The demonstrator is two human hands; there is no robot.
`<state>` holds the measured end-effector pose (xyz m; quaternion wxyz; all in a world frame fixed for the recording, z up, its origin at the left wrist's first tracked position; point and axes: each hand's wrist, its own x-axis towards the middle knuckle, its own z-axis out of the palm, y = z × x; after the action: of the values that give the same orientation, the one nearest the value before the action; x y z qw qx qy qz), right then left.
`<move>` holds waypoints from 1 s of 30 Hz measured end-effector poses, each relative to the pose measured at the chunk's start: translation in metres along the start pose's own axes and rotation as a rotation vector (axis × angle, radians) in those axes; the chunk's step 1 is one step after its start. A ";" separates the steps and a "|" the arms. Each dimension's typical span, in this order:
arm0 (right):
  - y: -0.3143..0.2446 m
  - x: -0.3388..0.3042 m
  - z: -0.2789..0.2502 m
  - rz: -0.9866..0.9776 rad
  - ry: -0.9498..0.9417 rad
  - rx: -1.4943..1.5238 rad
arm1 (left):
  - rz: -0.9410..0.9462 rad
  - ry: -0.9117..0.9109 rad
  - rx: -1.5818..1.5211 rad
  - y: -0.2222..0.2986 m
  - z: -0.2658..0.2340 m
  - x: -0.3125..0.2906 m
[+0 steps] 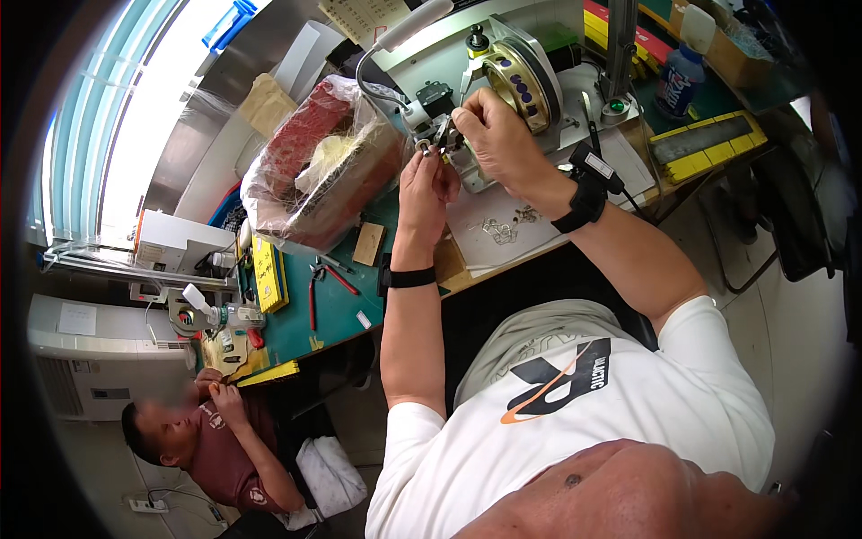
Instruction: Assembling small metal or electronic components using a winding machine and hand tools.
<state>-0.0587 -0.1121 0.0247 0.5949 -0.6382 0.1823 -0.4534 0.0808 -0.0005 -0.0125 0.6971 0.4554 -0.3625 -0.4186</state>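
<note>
My left hand (426,193) is closed, its fingertips pinching a small shiny metal piece (425,145) just below the black-and-white head (435,99) of a bench machine. To its right, my right hand (503,139) is curled with thumb and forefinger together, close to the machine's small metal parts. What those fingers hold, if anything, is hidden. Behind the right hand is the machine's round brass-coloured wheel (532,108) with dark marks around it. Several small wire-like metal pieces (499,232) lie on the white sheet (548,238) below my hands.
A plastic-lined red box (314,216) stands left of my hands. Red-handled pliers (312,304) and a wooden block (368,244) lie on the green bench (346,314). At right are a blue bottle (680,85) and a yellow-edged block (709,144). A co-worker (229,440) sits at lower left.
</note>
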 end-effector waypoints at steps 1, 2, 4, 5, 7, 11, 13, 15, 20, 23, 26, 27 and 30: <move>0.001 0.000 -0.001 -0.024 -0.006 -0.007 | -0.016 0.013 -0.041 -0.002 0.000 -0.001; 0.002 0.001 -0.003 -0.018 -0.010 -0.013 | -0.040 0.036 -0.054 -0.002 0.004 -0.001; 0.003 0.001 -0.007 -0.005 -0.017 -0.027 | -0.088 0.084 -0.078 -0.001 0.013 -0.002; -0.002 -0.001 -0.006 -0.007 -0.018 -0.016 | -0.062 0.010 -0.087 0.002 0.010 -0.002; -0.002 -0.002 -0.003 -0.019 -0.008 -0.008 | 0.003 -0.005 -0.119 -0.001 0.011 -0.002; 0.000 -0.007 -0.003 0.004 0.017 0.023 | 0.025 0.023 -0.135 -0.001 0.013 0.000; -0.002 -0.020 0.000 0.050 0.019 0.124 | 0.036 0.050 -0.116 -0.001 0.017 -0.001; -0.016 -0.035 -0.011 0.105 -0.099 0.200 | 0.067 0.066 -0.076 -0.004 0.014 -0.004; -0.036 -0.066 -0.071 -0.188 0.081 -0.024 | 0.270 0.184 0.308 -0.008 0.003 -0.008; -0.029 -0.034 -0.127 -0.427 0.556 -0.169 | 0.414 0.381 0.431 -0.005 0.019 -0.008; -0.043 -0.009 -0.165 -0.154 0.667 -0.099 | 0.613 0.584 0.652 0.000 0.019 -0.009; -0.050 -0.007 -0.175 -0.009 0.673 -0.045 | 0.687 0.616 0.721 0.003 0.023 -0.009; -0.037 -0.010 -0.218 0.304 0.220 0.138 | 0.793 0.592 0.816 0.019 0.051 -0.019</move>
<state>-0.2488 -0.2253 0.0295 0.6754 -0.5077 0.3089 -0.4367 0.0329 0.0042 0.0192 0.6403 0.6118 -0.4256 0.1862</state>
